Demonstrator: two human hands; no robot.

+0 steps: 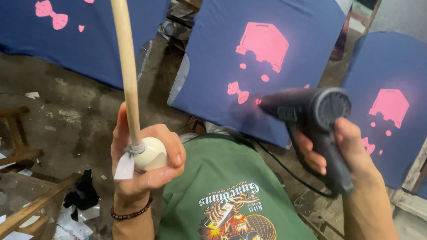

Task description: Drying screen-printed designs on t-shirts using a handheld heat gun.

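Observation:
My left hand (144,171) grips a cream round knob (152,154) at the foot of a long wooden stick (126,66) that rises past the top of the view. A scrap of white tape hangs from the joint. My right hand (347,153) holds a black hair dryer (311,111) by its handle, its nozzle aimed left at a navy shirt (249,58) stretched on a board, which bears a pink printed shape (263,44). The dryer's cord trails down toward my green shirt.
More navy shirts with pink prints stand on boards at the upper left (80,35) and right (391,106). Wooden frames (26,209) and paper scraps lie on the dirty concrete floor at the left. My green printed shirt (227,186) fills the bottom centre.

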